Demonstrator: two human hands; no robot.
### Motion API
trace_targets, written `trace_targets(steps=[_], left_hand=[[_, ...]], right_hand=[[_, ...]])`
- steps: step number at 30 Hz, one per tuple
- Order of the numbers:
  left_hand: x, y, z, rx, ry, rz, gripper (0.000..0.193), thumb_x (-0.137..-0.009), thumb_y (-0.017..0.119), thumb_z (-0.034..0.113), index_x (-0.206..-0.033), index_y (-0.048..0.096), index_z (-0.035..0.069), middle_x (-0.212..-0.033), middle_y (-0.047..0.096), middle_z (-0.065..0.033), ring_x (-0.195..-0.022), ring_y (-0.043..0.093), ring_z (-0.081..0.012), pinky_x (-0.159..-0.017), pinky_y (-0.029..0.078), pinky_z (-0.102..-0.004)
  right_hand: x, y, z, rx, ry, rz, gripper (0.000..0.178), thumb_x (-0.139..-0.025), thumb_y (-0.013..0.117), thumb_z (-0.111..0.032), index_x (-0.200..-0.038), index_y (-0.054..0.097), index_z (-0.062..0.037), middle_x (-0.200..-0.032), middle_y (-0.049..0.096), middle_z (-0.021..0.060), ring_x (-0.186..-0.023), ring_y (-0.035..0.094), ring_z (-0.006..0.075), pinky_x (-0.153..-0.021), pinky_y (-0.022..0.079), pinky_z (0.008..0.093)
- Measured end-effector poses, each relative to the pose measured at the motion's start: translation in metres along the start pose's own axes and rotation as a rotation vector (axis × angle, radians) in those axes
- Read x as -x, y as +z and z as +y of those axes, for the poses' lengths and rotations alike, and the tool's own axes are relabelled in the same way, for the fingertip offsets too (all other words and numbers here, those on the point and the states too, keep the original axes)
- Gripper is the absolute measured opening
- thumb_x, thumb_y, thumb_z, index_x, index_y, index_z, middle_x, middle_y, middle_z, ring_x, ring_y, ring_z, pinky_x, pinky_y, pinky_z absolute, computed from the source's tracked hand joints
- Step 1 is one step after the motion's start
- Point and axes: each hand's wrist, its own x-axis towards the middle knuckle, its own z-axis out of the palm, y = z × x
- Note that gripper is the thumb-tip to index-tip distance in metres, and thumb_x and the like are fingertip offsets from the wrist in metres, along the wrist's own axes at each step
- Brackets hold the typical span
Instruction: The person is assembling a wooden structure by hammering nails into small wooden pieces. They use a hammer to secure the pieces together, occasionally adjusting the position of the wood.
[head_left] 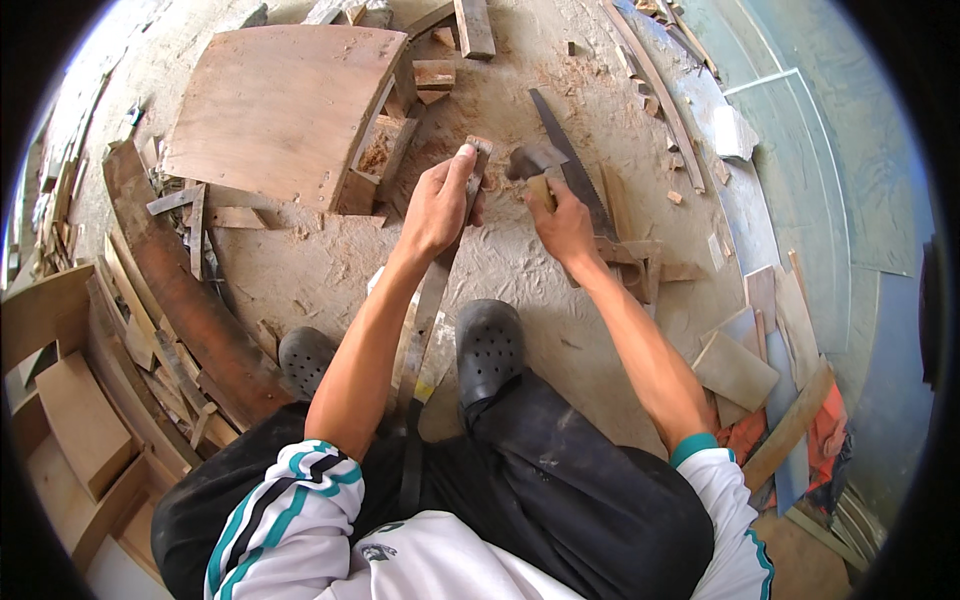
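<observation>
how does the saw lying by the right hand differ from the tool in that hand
The saw has a long, tapering blade, while the tool has a much shorter, broader head. The saw's edge is toothed; no teeth show on the tool. The saw lies unheld, whereas the tool's handle is gripped in the right hand. Both have dark, metal-looking working parts.

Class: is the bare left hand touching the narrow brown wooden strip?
Touching: the head view shows the left hand gripping the wooden strip, thumb near its top.

Teal-striped white shirt (440,560), black trousers (590,475)
</observation>
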Motion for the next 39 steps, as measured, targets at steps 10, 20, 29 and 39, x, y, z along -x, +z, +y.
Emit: trace_targets(steps=[10, 20, 29, 39], left_hand=[[0.001, -0.006, 0.011, -0.265, 0.186, 0.081, 0.037, -0.107, 0.042, 0.031, -0.126, 0.055, 0.001, -0.082, 0.056, -0.0029, -0.073, 0.056, -0.0115, -0.067, 0.048, -0.0288], [-0.004, -0.002, 0.004, -0.258, 0.227, 0.152, 0.048, -0.107, 0.036, 0.03, -0.142, 0.048, -0.001, -0.084, 0.058, -0.0045, -0.069, 0.055, -0.0125, -0.065, 0.048, -0.0292], [-0.006, -0.001, 0.0, -0.207, 0.235, 0.153, 0.049, -0.106, 0.038, 0.03, -0.145, 0.048, 0.002, -0.088, 0.059, -0.0048, -0.072, 0.056, -0.0124, -0.065, 0.048, -0.0299], [-0.002, 0.005, 0.003, -0.181, 0.227, 0.173, 0.047, -0.106, 0.039, 0.024, -0.148, 0.046, 0.002, -0.087, 0.053, -0.001, -0.073, 0.052, -0.0101, -0.066, 0.046, -0.028]], right_hand=[[0.026, 0.02, 0.001, -0.103, -0.073, 0.055, 0.038, -0.097, 0.066, -0.032, -0.119, 0.063, -0.0011, -0.089, 0.07, 0.0214, -0.081, 0.07, 0.0396, -0.074, 0.053, 0.0476], [0.019, -0.044, -0.067, -0.205, -0.422, 0.116, 0.033, -0.099, 0.066, -0.024, -0.112, 0.066, 0.0057, -0.092, 0.071, 0.0203, -0.072, 0.069, 0.0327, -0.065, 0.055, 0.0382], [0.021, -0.033, -0.081, -0.186, -0.531, 0.199, 0.029, -0.099, 0.066, -0.022, -0.112, 0.065, 0.0043, -0.08, 0.066, 0.0153, -0.062, 0.064, 0.0294, -0.058, 0.054, 0.0389], [0.004, -0.028, -0.067, -0.158, -0.474, 0.172, 0.038, -0.104, 0.058, -0.034, -0.113, 0.062, 0.0025, -0.077, 0.066, 0.0177, -0.066, 0.068, 0.0266, -0.052, 0.052, 0.0427]])
